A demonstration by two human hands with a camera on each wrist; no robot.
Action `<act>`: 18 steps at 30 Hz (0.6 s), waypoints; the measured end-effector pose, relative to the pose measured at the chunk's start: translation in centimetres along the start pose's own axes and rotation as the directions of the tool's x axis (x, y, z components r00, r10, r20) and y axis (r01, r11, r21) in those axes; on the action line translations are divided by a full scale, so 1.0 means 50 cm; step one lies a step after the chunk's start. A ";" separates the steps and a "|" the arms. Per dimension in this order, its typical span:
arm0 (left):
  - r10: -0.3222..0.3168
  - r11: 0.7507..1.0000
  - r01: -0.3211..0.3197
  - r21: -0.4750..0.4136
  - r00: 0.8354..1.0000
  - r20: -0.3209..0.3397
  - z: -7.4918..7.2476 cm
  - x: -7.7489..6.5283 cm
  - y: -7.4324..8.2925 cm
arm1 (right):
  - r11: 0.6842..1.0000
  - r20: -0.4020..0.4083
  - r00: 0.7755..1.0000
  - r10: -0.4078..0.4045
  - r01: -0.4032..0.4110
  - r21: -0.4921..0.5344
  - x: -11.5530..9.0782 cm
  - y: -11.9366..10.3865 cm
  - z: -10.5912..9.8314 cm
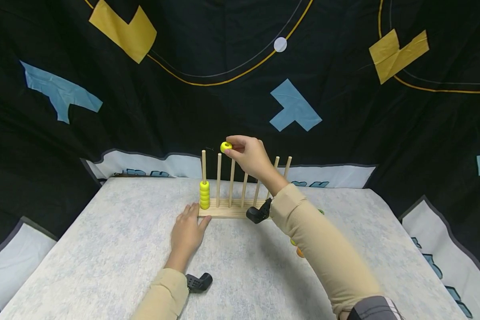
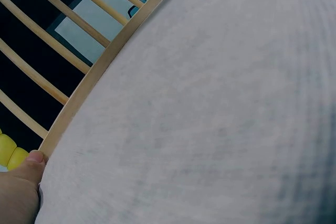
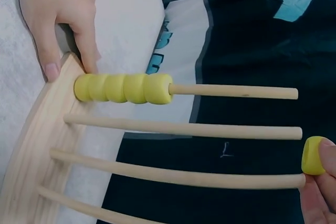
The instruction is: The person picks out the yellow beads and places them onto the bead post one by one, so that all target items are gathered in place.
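A wooden peg stand (image 1: 228, 210) with several upright dowels stands at the table's far side. Its leftmost peg carries a stack of yellow beads (image 1: 204, 195), and the upper part of that peg is bare. My left hand (image 1: 186, 231) grips the left end of the base, thumb on the front edge, fingers behind, as the right wrist view shows. Between thumb and fingers, my right hand (image 1: 253, 155) pinches a single yellow bead (image 3: 313, 156). This bead is held near the tops of the second and third pegs, off any peg. The right forearm covers part of the stand.
Right of the stand, partly hidden by my right sleeve, lie a green bead (image 1: 321, 212), a yellow-green bead (image 1: 293, 242) and an orange bead (image 1: 300, 252). A black cloth (image 1: 208, 115) hangs behind the pale table (image 1: 104, 249).
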State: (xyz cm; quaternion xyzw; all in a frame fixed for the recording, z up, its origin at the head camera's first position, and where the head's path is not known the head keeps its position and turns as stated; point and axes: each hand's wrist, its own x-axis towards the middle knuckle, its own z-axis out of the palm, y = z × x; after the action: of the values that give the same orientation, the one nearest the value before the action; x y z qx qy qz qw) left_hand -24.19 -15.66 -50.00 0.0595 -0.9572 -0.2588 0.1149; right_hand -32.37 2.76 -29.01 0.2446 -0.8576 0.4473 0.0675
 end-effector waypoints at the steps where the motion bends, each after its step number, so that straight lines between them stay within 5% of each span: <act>1: 0.000 1.000 0.000 0.000 1.000 0.000 0.000 0.000 0.000 | 1.000 0.002 1.000 0.002 -0.002 0.000 0.001 -0.001 0.004; 18: -0.020 1.000 0.020 -0.012 1.000 -0.003 0.000 -0.001 0.002 | 0.999 0.026 0.999 -0.039 0.040 -0.026 0.016 -0.041 0.064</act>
State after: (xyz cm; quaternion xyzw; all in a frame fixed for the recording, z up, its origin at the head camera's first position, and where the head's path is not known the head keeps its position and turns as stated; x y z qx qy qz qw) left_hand -24.17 -15.56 -49.96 0.0689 -0.9549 -0.2654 0.1142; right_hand -31.74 -1.07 -29.14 0.2663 -0.8593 0.4312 0.0687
